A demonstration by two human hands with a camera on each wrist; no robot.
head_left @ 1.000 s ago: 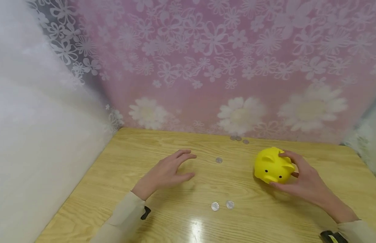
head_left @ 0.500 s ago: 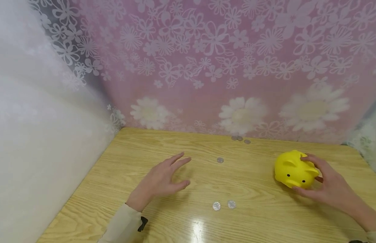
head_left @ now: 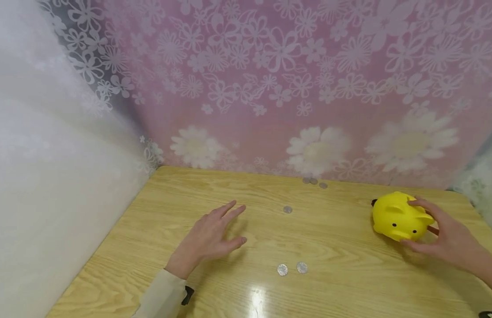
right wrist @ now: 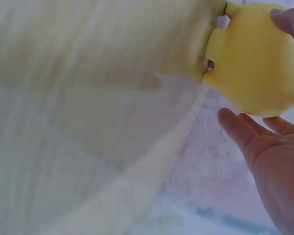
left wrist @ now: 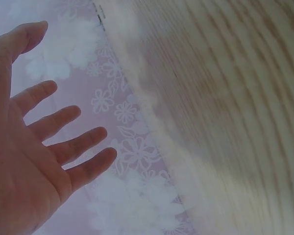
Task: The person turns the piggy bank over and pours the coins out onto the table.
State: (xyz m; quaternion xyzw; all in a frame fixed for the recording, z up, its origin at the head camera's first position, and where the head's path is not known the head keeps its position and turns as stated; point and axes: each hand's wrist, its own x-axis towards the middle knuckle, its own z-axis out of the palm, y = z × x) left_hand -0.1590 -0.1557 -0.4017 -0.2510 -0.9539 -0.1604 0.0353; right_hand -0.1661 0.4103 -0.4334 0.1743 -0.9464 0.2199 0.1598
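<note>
At the right of the head view my right hand (head_left: 454, 234) holds a yellow piggy bank (head_left: 401, 218), thumb near its snout and fingers over its back and far side. Its eyes and snout face the near side of the table. In the right wrist view the piggy bank (right wrist: 257, 58) has its feet at the wooden surface. My left hand (head_left: 206, 240) hovers over the table with fingers spread, holding nothing; the left wrist view shows its bare palm (left wrist: 24, 171). Nearest to it are a silver coin (head_left: 287, 209) and two more, a left coin (head_left: 282, 270) and a right coin (head_left: 302, 267).
Several more coins lie at the back edge, among them a coin (head_left: 323, 185) close to the pink floral curtain (head_left: 238, 110). A small dark thing (head_left: 374, 202) shows beside the piggy bank's far left side. White cloth (head_left: 63, 176) bounds the wooden table (head_left: 182, 190) on the left.
My right hand has moved the piggy bank to the right, and the dark thing beside it has come into view. My left hand has drawn back slightly to the left. The coins stay put.
</note>
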